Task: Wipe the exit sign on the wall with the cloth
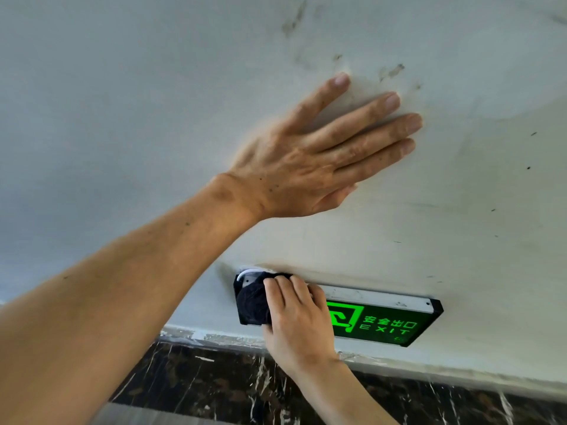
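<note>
A green lit exit sign (383, 323) with a black frame and white top is mounted low on the wall. My right hand (299, 320) presses a dark cloth (253, 305) against the sign's left end, covering that part. My left hand (319, 154) lies flat on the white wall above the sign, fingers spread, holding nothing.
The white wall (153, 102) carries dirty smudges (389, 72) near my left fingertips. Below the sign runs a dark marble skirting (214, 381) with a rough paint edge along its top.
</note>
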A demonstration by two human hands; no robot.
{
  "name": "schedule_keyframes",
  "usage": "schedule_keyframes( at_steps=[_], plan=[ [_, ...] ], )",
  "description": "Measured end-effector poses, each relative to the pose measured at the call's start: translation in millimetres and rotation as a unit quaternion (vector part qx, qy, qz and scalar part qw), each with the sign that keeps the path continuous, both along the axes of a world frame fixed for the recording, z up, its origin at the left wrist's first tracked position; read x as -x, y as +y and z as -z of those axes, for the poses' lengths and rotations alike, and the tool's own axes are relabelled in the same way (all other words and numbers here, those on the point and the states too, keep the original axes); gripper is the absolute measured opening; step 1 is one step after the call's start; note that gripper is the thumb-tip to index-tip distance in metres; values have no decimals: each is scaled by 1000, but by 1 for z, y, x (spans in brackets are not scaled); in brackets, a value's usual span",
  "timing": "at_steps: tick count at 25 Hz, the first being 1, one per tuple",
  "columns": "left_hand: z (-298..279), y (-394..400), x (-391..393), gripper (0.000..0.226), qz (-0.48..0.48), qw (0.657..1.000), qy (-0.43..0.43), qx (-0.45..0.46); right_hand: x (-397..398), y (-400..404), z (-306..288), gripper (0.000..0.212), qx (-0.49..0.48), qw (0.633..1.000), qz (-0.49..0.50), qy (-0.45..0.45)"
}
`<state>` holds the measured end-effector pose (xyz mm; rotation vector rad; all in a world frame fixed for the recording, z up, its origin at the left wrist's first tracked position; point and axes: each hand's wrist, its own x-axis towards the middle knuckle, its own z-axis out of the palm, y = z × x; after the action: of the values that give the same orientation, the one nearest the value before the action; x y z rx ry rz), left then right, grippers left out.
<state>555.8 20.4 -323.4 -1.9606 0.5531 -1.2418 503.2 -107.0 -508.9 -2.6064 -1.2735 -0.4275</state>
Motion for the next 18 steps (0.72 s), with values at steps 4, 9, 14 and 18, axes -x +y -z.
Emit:
schedule_keyframes(
  at_steps=[4,9,14,18],
  plan=[
    [2,4,0,57,-10,1000,-5,-6,-16,-29,1,61,-9,1000,25,-2],
    [4,5,-2,59,-9,1000,-9,-2,-40,-80,0,60,-16,997,71,-19],
    [5,6,-3,61,-12,1000,-18,-10,-60,-122,0,60,-28,993,115,-28],
    [5,6,-4,61,-14,1000,-17,-15,-68,-143,0,61,-32,984,175,-14]
  ],
)
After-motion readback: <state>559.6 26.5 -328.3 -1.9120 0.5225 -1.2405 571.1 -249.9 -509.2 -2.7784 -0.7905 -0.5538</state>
